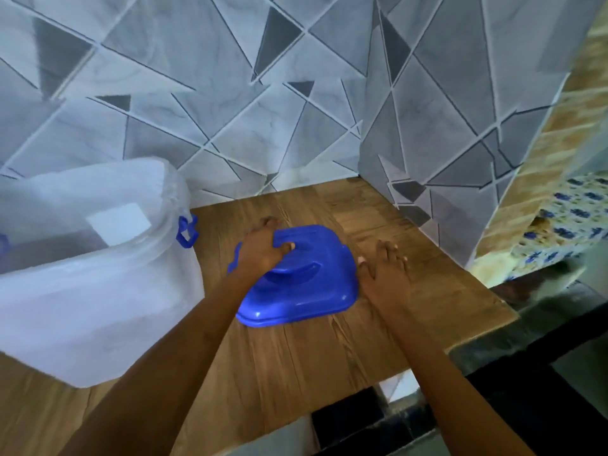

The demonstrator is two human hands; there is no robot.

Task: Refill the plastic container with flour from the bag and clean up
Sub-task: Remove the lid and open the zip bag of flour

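A large translucent plastic container point(98, 291) stands open on the left of the wooden counter point(329, 350), with blue clips on its sides and a white label showing through its wall. Its blue lid point(309, 291) lies flat on the counter to the right of it. My left hand point(263, 251) rests on the lid's far left part, fingers curled over the raised handle. My right hand point(385, 271) lies flat on the wood with fingers spread, its thumb touching the lid's right edge. No flour bag is in view.
Grey geometric tiled walls point(230, 110) close the counter at the back and on the right, forming a corner. The counter ends at the front right, with a dark ledge point(543, 330) below. A blue-patterned cloth point(572, 222) shows at far right.
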